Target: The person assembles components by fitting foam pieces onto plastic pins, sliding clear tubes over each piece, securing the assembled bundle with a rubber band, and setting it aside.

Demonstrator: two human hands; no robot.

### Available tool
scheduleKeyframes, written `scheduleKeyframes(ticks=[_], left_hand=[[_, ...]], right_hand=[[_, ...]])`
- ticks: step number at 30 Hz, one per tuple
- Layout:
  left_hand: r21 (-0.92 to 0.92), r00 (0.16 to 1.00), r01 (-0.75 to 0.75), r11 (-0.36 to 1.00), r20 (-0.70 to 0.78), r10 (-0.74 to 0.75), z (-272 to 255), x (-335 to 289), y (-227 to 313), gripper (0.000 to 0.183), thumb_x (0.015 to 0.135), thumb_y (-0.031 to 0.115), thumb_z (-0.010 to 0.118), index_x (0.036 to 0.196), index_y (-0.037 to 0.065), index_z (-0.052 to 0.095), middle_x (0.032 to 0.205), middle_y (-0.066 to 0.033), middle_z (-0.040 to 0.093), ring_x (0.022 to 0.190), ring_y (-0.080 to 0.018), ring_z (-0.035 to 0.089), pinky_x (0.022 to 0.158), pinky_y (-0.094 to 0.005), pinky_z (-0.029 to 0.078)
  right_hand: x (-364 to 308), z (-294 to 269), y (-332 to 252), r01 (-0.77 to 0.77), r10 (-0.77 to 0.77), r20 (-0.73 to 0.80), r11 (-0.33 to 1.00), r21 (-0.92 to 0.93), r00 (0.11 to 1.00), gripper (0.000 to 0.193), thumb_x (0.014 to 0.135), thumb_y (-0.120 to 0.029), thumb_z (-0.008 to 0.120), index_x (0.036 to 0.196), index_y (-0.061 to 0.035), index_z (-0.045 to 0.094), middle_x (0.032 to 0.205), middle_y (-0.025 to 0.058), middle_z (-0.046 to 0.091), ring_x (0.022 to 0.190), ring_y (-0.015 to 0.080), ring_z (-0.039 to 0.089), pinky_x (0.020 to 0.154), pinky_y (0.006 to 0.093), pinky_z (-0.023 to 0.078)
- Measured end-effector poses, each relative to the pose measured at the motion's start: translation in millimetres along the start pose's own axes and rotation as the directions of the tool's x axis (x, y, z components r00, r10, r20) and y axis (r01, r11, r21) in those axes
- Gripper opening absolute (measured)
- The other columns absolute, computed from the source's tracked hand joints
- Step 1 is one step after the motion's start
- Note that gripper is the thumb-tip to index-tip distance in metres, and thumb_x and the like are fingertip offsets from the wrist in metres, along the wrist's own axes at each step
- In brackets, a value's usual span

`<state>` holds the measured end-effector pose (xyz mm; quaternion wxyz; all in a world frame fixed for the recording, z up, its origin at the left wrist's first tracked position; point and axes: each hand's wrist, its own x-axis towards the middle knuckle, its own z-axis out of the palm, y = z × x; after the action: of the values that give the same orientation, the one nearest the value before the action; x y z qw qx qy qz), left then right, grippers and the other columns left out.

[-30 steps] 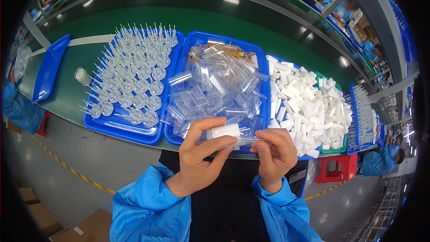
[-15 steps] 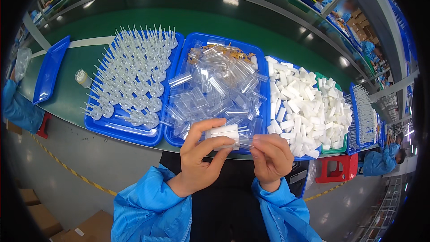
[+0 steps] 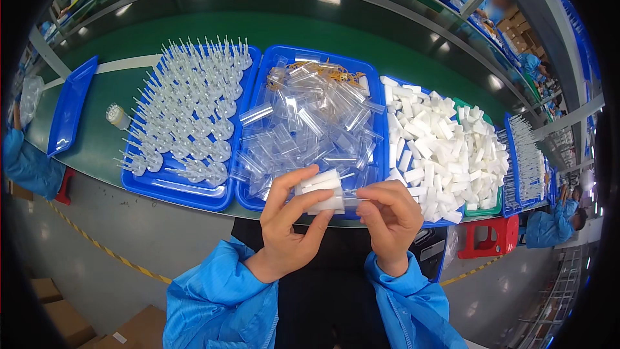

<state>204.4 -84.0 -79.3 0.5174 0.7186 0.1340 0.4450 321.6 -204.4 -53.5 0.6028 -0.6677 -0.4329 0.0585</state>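
Note:
My left hand (image 3: 284, 229) is closed around a few white rectangular blocks (image 3: 319, 181), its thumb and fingers gripping them from the left. A thin pale rod sticks out to the right from the blocks. My right hand (image 3: 394, 226) pinches a clear plastic sleeve (image 3: 351, 205) between thumb and fingers. The sleeve's left end meets the lowest block; whether it fits around the block I cannot tell. Both hands are over the near edge of a blue tray (image 3: 240, 195) heaped with clear plastic sleeves (image 3: 284, 139).
Left of it, another blue tray (image 3: 174, 190) carries rows of pale pieces with upright thin rods. White blocks (image 3: 426, 148) are piled at right. A small round tub (image 3: 116, 116) and a blue tray (image 3: 71, 106) lie farther left. A red stool (image 3: 487, 238) stands below the bench.
My right hand has shifted slightly left, with its fingers closer to the blocks. The blocks in my left hand have tilted, and more of the lowest one shows.

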Motion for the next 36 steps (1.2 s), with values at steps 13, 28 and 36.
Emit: scheduleKeyframes(ticks=[13, 28, 36], left_hand=[[0.02, 0.949, 0.011, 1.0, 0.314, -0.016, -3.7, -0.6, 0.3, 0.049, 0.078, -0.011, 0.064, 0.125, 0.0, 0.056, 0.137, -0.0206, 0.047, 0.133, -0.0371, 0.041, 0.093, -0.0355, 0.05], [-0.043, 0.992, -0.094, 0.995, 0.08, 0.097, 18.0, -12.5, -12.9, 0.057, 0.075, -0.015, 0.065, 0.128, -0.006, 0.049, 0.126, -0.0238, 0.058, 0.122, -0.0428, 0.052, 0.097, -0.0442, 0.048], [0.094, 0.982, -0.148, 0.984, 0.131, 0.135, 2.0, -4.8, -17.2, 0.053, 0.08, -0.014, 0.062, 0.131, -0.002, 0.049, 0.14, -0.0248, 0.042, 0.125, -0.0351, 0.049, 0.09, -0.038, 0.056]], right_hand=[[-2.2, 9.6, 16.0, -0.145, 0.196, -0.169, 0.951, 0.275, 0.966, 0.059, 0.078, 0.005, 0.072, 0.128, 0.0049, 0.04, 0.105, 0.0156, 0.063, 0.085, 0.0136, 0.064, 0.071, 0.022, 0.05], [-5.1, 30.9, 13.4, 0.163, -0.228, -0.141, 0.916, -0.367, 0.963, 0.076, 0.062, -0.013, 0.081, 0.127, 0.0017, 0.047, 0.131, 0.0197, 0.051, 0.122, 0.0373, 0.047, 0.101, 0.0442, 0.038], [-4.2, 31.0, 10.4, 0.227, -0.276, -0.104, 0.912, -0.341, 0.955, 0.07, 0.064, -0.017, 0.083, 0.124, -0.0002, 0.052, 0.127, 0.0168, 0.055, 0.12, 0.0361, 0.049, 0.101, 0.0444, 0.038]])
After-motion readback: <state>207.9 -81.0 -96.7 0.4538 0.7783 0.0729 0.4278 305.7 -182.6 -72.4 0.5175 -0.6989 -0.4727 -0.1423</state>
